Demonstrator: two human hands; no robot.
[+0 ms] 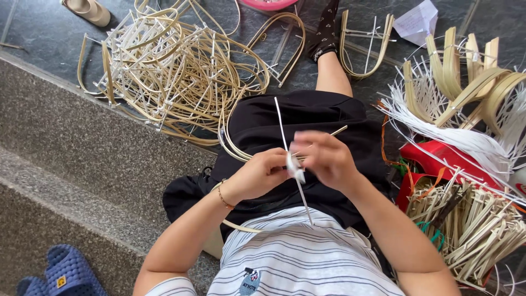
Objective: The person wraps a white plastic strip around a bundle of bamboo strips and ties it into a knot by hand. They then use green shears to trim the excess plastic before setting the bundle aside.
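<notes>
Over lap: right hand (327, 159) blurred | white strip (296, 170) part hidden | fingers unclear

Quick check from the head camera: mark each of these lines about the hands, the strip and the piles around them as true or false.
1. Both hands, left hand and right hand, meet on a white strip over the lap. True.
2. The left wrist is bare. False: it wears a thin bracelet.
3. A tangled pile of bent cane frames lies on the floor ahead of the left hand. True.
4. A blue sandal lies on the frame pile. False: it sits on the stone step at the lower left.
5. The bundle of short cane sticks lies on the person's left. False: it is on the right.
</notes>
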